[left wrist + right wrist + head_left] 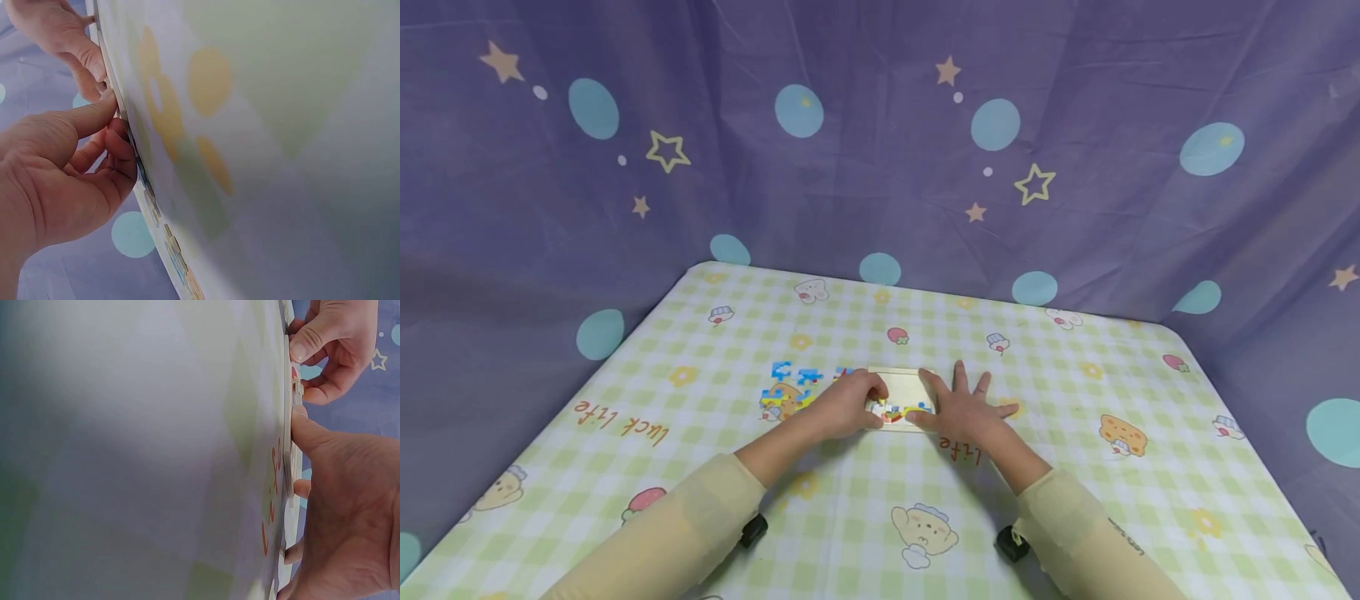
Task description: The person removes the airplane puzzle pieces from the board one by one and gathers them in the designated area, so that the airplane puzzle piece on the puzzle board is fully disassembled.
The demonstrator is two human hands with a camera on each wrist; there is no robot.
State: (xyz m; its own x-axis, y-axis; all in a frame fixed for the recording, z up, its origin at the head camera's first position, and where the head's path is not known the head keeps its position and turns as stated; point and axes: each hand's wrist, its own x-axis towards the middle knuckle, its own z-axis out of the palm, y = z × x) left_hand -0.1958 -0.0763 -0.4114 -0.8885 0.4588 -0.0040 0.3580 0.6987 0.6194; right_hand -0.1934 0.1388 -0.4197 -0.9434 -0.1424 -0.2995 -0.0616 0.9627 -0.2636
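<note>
A shallow wooden puzzle tray (901,372) lies on the table between the hands, with colourful jigsaw pieces (895,413) along its near side. My left hand (844,406) is at the tray's left end, its thumb and bent fingers around a small puzzle piece (302,389) by the tray's surface. That piece is partly hidden by the fingertips. My right hand (966,410) is spread at the right end. Its thumb (306,428) presses on the pieces at the near edge, while the other fingers reach out over the tray's rim and the tablecloth.
Several loose blue and yellow jigsaw pieces (808,377) lie left of the tray, some of them behind the left hand. A green checked tablecloth (1045,517) with printed cartoons covers the table. A purple curtain (880,192) hangs behind it.
</note>
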